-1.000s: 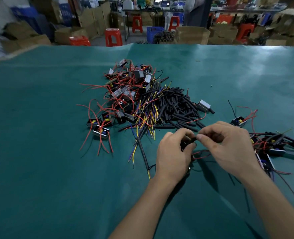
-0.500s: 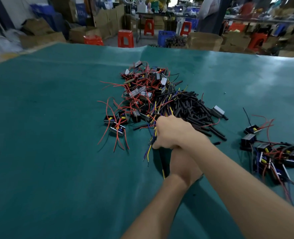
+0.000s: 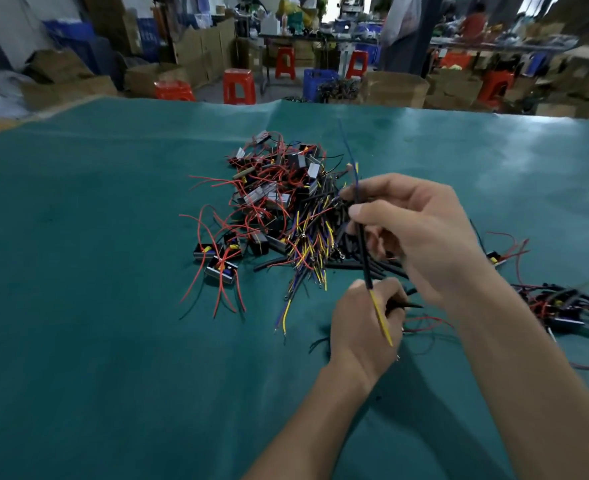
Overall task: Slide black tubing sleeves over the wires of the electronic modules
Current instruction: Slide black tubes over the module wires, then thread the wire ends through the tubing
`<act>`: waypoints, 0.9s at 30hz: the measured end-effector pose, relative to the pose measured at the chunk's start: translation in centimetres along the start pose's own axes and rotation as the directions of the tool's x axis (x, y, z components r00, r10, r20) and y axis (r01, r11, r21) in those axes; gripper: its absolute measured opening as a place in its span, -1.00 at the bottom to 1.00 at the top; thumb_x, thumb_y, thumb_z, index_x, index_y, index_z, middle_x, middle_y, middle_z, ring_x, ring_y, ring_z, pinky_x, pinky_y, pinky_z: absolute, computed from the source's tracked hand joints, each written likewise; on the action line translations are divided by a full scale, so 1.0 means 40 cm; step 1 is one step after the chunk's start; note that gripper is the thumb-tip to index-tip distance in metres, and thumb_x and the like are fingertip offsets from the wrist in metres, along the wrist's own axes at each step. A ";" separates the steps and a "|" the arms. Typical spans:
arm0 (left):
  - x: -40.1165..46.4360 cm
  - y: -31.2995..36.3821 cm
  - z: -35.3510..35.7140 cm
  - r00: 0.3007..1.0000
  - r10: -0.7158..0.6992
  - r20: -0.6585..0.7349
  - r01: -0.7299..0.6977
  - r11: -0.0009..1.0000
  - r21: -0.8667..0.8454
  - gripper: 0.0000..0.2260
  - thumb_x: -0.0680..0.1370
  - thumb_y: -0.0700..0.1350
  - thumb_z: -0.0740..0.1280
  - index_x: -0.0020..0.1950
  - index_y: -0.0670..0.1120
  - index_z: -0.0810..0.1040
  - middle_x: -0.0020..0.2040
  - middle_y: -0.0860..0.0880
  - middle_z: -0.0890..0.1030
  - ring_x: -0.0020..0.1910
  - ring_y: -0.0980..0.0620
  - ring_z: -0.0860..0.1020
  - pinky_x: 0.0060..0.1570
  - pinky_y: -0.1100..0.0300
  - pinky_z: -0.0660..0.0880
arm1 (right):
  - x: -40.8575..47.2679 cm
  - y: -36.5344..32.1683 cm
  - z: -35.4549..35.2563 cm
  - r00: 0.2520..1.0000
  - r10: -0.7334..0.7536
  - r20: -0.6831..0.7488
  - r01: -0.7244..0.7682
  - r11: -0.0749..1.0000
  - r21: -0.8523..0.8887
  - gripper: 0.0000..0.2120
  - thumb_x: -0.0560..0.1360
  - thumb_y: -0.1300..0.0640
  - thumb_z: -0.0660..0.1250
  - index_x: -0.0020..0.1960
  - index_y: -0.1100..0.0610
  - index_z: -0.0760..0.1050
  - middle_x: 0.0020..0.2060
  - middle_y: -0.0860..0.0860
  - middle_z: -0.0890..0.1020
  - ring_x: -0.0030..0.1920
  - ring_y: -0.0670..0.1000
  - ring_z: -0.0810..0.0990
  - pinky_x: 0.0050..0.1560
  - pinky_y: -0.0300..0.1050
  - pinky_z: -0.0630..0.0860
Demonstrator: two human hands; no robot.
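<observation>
My right hand [image 3: 421, 233] pinches a black tubing sleeve [image 3: 363, 247] between thumb and fingers; yellow and blue wires stick out of both its ends. Below it, my left hand [image 3: 362, 330] grips a module whose black and red wires [image 3: 424, 320] trail to the right; the module itself is hidden in the fist. A pile of modules with red wires [image 3: 272, 195] lies on the green table [image 3: 95, 306], with loose yellow and blue wires [image 3: 307, 251] and black sleeves [image 3: 341, 265] at its near right side.
A second heap of modules with black sleeved wires [image 3: 563, 303] lies at the right, and one module [image 3: 494, 256] beside it. Red stools [image 3: 239, 86], cardboard boxes [image 3: 395, 88] and work tables stand beyond the table's far edge.
My right hand reached across into the wire pile, then lifted back with a sleeved wire bundle held upright. My left hand stayed low, still gripping its module. The camera tilted up.
</observation>
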State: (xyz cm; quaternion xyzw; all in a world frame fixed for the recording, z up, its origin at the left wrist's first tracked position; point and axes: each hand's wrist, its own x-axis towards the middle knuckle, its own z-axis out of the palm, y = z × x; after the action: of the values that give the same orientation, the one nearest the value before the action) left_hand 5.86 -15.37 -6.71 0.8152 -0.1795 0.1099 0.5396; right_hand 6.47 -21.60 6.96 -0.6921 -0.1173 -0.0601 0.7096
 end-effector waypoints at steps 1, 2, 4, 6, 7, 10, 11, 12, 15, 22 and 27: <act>-0.001 -0.007 0.004 1.000 -0.011 0.020 0.011 1.000 0.004 -0.89 0.45 -0.20 0.33 -0.16 0.00 0.59 -0.23 0.00 0.63 -0.17 -0.05 0.57 -0.14 0.03 0.55 | -0.013 -0.007 -0.020 1.000 -0.013 -0.020 0.014 0.999 0.033 -0.84 0.40 0.33 0.43 -0.05 0.17 0.68 -0.39 0.11 0.65 -0.53 -0.07 0.43 -0.54 -0.27 0.35; 0.000 -0.010 0.007 0.999 -0.030 0.019 0.030 1.000 0.007 -0.91 0.45 -0.19 0.37 -0.15 0.01 0.59 -0.25 0.01 0.64 -0.19 -0.07 0.59 -0.16 0.01 0.56 | -0.027 -0.010 -0.042 0.999 -0.015 -0.041 0.017 0.999 0.045 -0.81 0.37 0.30 0.42 -0.04 0.16 0.68 -0.40 0.11 0.64 -0.54 -0.07 0.42 -0.54 -0.28 0.33; 0.003 -0.010 0.004 0.999 -0.051 -0.005 0.051 0.999 -0.003 -0.93 0.43 -0.10 0.42 -0.12 0.04 0.64 -0.30 0.05 0.65 -0.27 0.03 0.61 -0.19 0.07 0.58 | -0.055 -0.004 -0.086 0.996 0.008 -0.087 -0.006 1.000 0.024 -0.78 0.34 0.26 0.41 -0.04 0.12 0.70 -0.42 0.11 0.61 -0.56 -0.08 0.40 -0.55 -0.31 0.31; 0.004 -0.001 -0.001 0.999 -0.039 -0.017 0.039 0.999 -0.016 -0.90 0.42 -0.05 0.46 -0.08 0.06 0.69 -0.27 0.08 0.69 -0.28 0.13 0.62 -0.16 0.12 0.59 | -0.080 0.018 -0.129 0.988 0.062 -0.140 -0.062 0.998 0.006 -0.78 0.33 0.23 0.42 -0.05 0.07 0.71 -0.44 0.10 0.59 -0.55 -0.07 0.38 -0.56 -0.32 0.27; 0.004 0.002 -0.003 0.999 -0.037 -0.018 0.037 0.999 -0.008 -0.89 0.42 -0.05 0.48 -0.07 0.05 0.71 -0.23 0.09 0.71 -0.24 0.14 0.63 -0.12 0.12 0.59 | -0.091 0.032 -0.150 0.982 0.094 -0.166 -0.094 0.996 0.008 -0.78 0.32 0.21 0.43 -0.04 0.07 0.70 -0.45 0.10 0.58 -0.54 -0.06 0.38 -0.56 -0.31 0.25; 0.006 0.001 -0.005 0.998 -0.059 -0.011 0.059 0.998 -0.015 -0.89 0.42 -0.06 0.51 -0.07 -0.01 0.74 -0.16 0.08 0.73 -0.16 0.11 0.65 -0.05 0.09 0.59 | -0.121 0.071 -0.197 0.958 0.182 -0.222 -0.170 0.983 0.072 -0.74 0.35 0.15 0.46 0.03 0.13 0.68 -0.44 0.09 0.55 -0.50 -0.04 0.35 -0.54 -0.30 0.25; 0.006 0.002 -0.006 0.998 -0.059 -0.007 0.059 0.998 -0.017 -0.89 0.43 -0.07 0.51 -0.07 -0.02 0.75 -0.16 0.07 0.73 -0.16 0.11 0.66 -0.05 0.09 0.59 | -0.129 0.081 -0.206 0.952 0.201 -0.233 -0.181 0.978 0.102 -0.75 0.35 0.15 0.50 0.03 0.13 0.68 -0.43 0.09 0.55 -0.47 -0.03 0.35 -0.52 -0.31 0.26; 0.004 0.004 -0.006 0.999 -0.051 -0.014 0.051 0.999 -0.015 -0.88 0.42 -0.07 0.51 -0.07 -0.04 0.75 -0.16 0.06 0.73 -0.17 0.10 0.66 -0.06 0.09 0.60 | -0.135 0.090 -0.213 0.945 0.209 -0.251 -0.182 0.975 0.129 -0.73 0.34 0.16 0.54 0.03 0.12 0.67 -0.43 0.08 0.56 -0.44 0.00 0.35 -0.51 -0.31 0.27; 0.002 0.009 -0.006 0.997 -0.060 -0.048 0.057 0.997 -0.057 -0.85 0.39 -0.07 0.49 -0.06 -0.01 0.73 -0.16 0.09 0.72 -0.18 0.10 0.67 -0.07 0.07 0.61 | -0.148 0.109 -0.235 0.906 0.182 -0.382 -0.126 0.978 0.165 -0.64 0.43 0.19 0.51 0.21 0.06 0.58 -0.42 0.10 0.56 -0.43 0.01 0.42 -0.49 -0.24 0.24; 0.001 0.007 -0.008 0.998 -0.037 -0.044 0.034 0.998 -0.060 -0.84 0.41 -0.11 0.54 -0.02 0.03 0.71 -0.16 0.13 0.71 -0.17 0.14 0.66 -0.08 0.06 0.60 | -0.163 0.116 -0.257 0.889 0.209 -0.407 -0.085 0.950 0.301 -0.84 0.55 0.25 0.36 -0.12 0.15 0.71 -0.34 0.11 0.67 -0.42 -0.05 0.58 -0.45 -0.30 0.46; 0.000 0.009 -0.009 0.998 -0.051 -0.037 0.049 0.997 -0.057 -0.92 0.43 -0.17 0.56 -0.11 -0.05 0.75 -0.19 0.09 0.73 -0.17 0.12 0.66 -0.07 0.03 0.59 | -0.172 0.112 -0.261 0.933 0.151 -0.328 -0.055 0.957 0.285 -0.93 0.42 0.19 0.46 -0.16 0.15 0.72 -0.26 0.15 0.72 -0.34 -0.01 0.69 -0.37 -0.27 0.56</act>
State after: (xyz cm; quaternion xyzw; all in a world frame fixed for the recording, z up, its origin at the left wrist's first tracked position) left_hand 5.74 -15.15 -6.26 0.8015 -0.1516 0.1070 0.5684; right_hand 1.81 -32.38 0.75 -0.5724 0.0390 -0.1266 0.8092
